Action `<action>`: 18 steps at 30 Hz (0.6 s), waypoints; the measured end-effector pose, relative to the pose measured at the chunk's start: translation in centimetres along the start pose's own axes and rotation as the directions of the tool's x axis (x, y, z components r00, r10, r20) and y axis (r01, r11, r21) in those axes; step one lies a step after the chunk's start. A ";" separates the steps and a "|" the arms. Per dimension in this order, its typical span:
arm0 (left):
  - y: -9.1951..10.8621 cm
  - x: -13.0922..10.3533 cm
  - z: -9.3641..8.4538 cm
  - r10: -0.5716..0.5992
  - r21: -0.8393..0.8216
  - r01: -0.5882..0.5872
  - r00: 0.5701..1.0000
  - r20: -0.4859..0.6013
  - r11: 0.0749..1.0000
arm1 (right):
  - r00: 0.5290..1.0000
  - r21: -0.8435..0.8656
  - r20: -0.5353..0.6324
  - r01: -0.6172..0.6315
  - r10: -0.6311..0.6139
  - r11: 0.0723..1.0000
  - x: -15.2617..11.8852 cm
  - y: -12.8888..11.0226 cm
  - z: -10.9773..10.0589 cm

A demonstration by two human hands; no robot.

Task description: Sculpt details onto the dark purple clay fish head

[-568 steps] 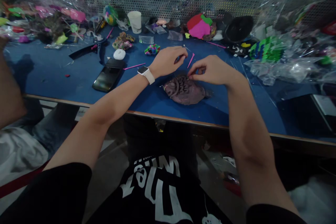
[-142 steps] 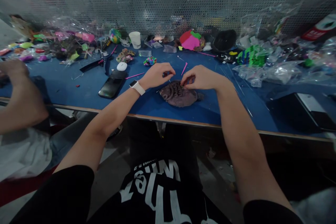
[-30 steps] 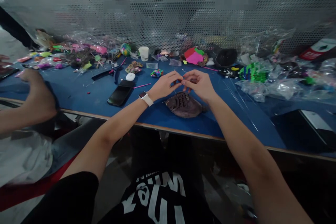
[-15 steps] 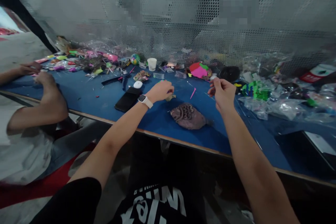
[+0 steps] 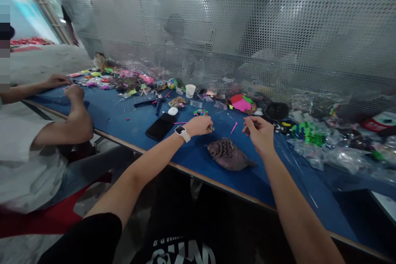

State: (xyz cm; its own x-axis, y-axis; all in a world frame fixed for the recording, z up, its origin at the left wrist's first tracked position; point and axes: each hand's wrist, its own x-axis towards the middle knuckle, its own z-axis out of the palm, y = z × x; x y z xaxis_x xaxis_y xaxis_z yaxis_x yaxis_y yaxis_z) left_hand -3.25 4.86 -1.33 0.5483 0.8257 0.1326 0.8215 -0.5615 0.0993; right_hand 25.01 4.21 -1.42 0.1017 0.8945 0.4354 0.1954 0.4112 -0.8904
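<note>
A greyish-brown clay fish (image 5: 230,154) with dark scale-like markings lies on the blue table in front of me. My left hand (image 5: 199,126), with a watch on its wrist, is just beyond the fish's head end. Its fingers are curled closed around a small greenish-grey lump (image 5: 211,129), mostly hidden. To the right, above the tail end, hovers my right hand (image 5: 259,132); thumb and fingertips are pinched together, and what they hold, if anything, is too small to make out. Between the hands lies a pink modelling tool (image 5: 234,127).
A black phone (image 5: 161,126) and white case (image 5: 173,111) lie left of my wrist. Behind stand a white cup (image 5: 190,90) and a pink-red-green clay piece (image 5: 241,103). Plastic bags (image 5: 346,159) crowd the right. A co-worker's hands (image 5: 69,86) work at far left; a perforated screen (image 5: 216,37) backs the table.
The view has tilted up, so the table sits lower in it. My right hand has come leftward, nearer the fish. A multicoloured piece now shows behind my left hand, which stays closed.
</note>
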 end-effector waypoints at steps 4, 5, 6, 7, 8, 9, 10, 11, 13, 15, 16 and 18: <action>0.9 0.2 0.0 0.012 0.010 -0.012 1.000 0.016 1.000 | 0.999 -0.054 0.051 0.013 -0.011 0.998 -0.1 -0.1 -0.1; 1.1 0.2 0.0 0.016 0.011 -0.016 1.000 0.018 1.000 | 0.998 -0.065 0.064 0.022 -0.018 0.998 -0.1 -0.1 0.0; 1.3 0.2 0.1 0.019 0.011 -0.019 1.000 0.017 1.000 | 0.997 -0.077 0.079 0.030 -0.023 0.997 -0.1 0.0 0.0; 1.5 0.2 0.1 0.020 0.010 -0.020 1.000 0.014 1.000 | 0.995 -0.086 0.095 0.035 -0.026 0.996 -0.1 0.1 0.0; 1.6 0.2 0.1 0.018 0.007 -0.018 1.000 0.010 1.000 | 0.993 -0.090 0.111 0.039 -0.029 0.995 -0.1 0.2 0.0; 1.7 0.1 0.2 0.015 0.003 -0.015 1.000 0.005 1.000 | 0.992 -0.091 0.125 0.044 -0.033 0.995 -0.1 0.3 0.0; 1.7 0.0 0.2 0.009 -0.001 -0.009 1.000 0.000 1.000 | 0.989 -0.092 0.139 0.052 -0.039 0.994 -0.1 0.4 0.0; 1.7 0.0 0.3 0.001 -0.005 -0.001 1.000 -0.004 1.000 | 0.987 -0.095 0.152 0.060 -0.045 0.994 -0.1 0.6 0.0; 1.7 -0.1 0.4 -0.019 -0.011 0.019 1.000 -0.011 1.000 | 0.985 -0.110 0.165 0.075 -0.056 0.991 -0.2 0.7 0.0; 1.6 -0.1 0.5 -0.039 -0.014 0.038 0.999 -0.018 0.999 | 0.985 -0.132 0.160 0.083 -0.061 0.988 -0.4 0.9 0.1; 1.5 -0.1 0.6 -0.046 -0.015 0.046 0.999 -0.022 0.999 | 0.986 -0.136 0.151 0.086 -0.065 0.987 -0.4 0.9 0.1; 1.4 -0.1 0.7 -0.053 -0.015 0.053 0.998 -0.031 0.998 | 0.987 -0.126 0.137 0.096 -0.078 0.987 -0.5 0.9 0.2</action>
State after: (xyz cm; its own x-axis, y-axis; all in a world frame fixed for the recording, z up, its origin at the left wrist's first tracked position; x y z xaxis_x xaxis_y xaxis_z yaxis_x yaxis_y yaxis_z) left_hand -2.02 4.04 -1.86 0.4985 0.8525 0.1575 0.8470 -0.5177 0.1210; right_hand 24.93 4.18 -2.48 -0.0485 0.8752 0.4814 0.3259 0.4694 -0.8206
